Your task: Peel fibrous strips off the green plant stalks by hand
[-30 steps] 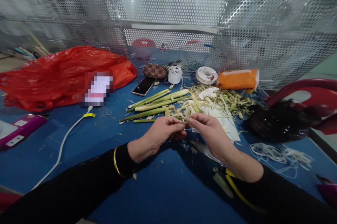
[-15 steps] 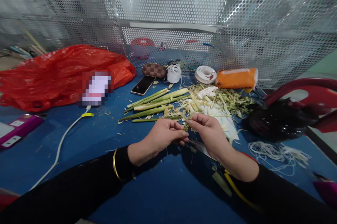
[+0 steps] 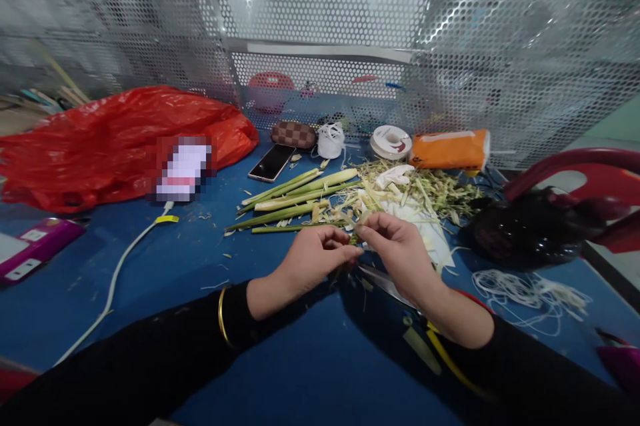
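Observation:
My left hand (image 3: 309,259) and my right hand (image 3: 400,253) meet fingertip to fingertip over the blue table (image 3: 210,259). Both are closed in a pinch on a small green plant piece (image 3: 354,238) held between them. Just beyond the hands lie several long green stalks (image 3: 295,203) side by side. A heap of pale green and white trimmings (image 3: 420,196) spreads out behind my right hand. A knife blade (image 3: 383,281) lies on the table under my right wrist, its yellow handle (image 3: 445,354) mostly hidden by my sleeve.
A red plastic bag (image 3: 120,139) fills the left. A phone (image 3: 273,161), a checked pouch (image 3: 294,134), a string ball (image 3: 331,139), a tape roll (image 3: 391,141) and an orange pack (image 3: 450,148) line the perforated metal screen. A white cable (image 3: 117,276), white string (image 3: 530,293), a dark bowl (image 3: 530,229).
Both hands dipped slightly toward me half a second ago, then came back up toward the stalks. They have stayed pinched together on the small green piece throughout.

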Demonstrator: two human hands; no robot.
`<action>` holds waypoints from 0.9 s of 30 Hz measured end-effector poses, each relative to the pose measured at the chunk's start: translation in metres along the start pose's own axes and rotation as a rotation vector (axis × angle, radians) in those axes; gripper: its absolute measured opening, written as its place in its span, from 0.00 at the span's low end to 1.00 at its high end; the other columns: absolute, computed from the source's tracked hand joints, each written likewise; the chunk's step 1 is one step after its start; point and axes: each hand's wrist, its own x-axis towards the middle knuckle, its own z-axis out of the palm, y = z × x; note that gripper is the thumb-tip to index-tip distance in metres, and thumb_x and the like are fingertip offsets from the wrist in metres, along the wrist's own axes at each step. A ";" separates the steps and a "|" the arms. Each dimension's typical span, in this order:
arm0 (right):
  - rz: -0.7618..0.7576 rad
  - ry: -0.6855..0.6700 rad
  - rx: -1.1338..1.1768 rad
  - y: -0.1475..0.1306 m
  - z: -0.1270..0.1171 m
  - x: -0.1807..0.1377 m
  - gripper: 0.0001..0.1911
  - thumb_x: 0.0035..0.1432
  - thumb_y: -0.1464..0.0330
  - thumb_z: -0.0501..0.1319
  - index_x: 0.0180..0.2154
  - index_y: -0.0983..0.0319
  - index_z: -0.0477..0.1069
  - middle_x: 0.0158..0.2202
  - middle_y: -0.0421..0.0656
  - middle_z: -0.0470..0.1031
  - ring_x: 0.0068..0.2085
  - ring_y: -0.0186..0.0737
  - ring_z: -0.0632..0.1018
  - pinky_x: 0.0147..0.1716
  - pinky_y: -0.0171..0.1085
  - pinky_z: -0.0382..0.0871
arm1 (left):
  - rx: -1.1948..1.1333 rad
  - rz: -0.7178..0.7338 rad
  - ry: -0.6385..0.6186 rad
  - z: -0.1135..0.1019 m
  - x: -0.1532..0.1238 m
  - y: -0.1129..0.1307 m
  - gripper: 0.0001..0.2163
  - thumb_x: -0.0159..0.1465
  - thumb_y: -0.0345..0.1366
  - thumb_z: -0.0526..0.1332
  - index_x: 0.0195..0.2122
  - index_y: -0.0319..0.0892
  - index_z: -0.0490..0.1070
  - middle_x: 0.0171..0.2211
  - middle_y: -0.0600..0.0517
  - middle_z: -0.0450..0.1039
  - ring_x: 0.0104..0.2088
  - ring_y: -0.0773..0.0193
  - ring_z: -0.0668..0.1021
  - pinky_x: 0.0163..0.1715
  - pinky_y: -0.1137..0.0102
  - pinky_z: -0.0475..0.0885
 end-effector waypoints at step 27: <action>0.191 -0.189 0.040 -0.015 -0.010 0.006 0.08 0.48 0.63 0.66 0.26 0.61 0.74 0.22 0.39 0.73 0.28 0.35 0.71 0.33 0.37 0.64 | -0.196 0.033 -0.008 -0.008 0.005 0.000 0.09 0.53 0.38 0.69 0.30 0.37 0.75 0.28 0.52 0.76 0.26 0.69 0.76 0.32 0.72 0.70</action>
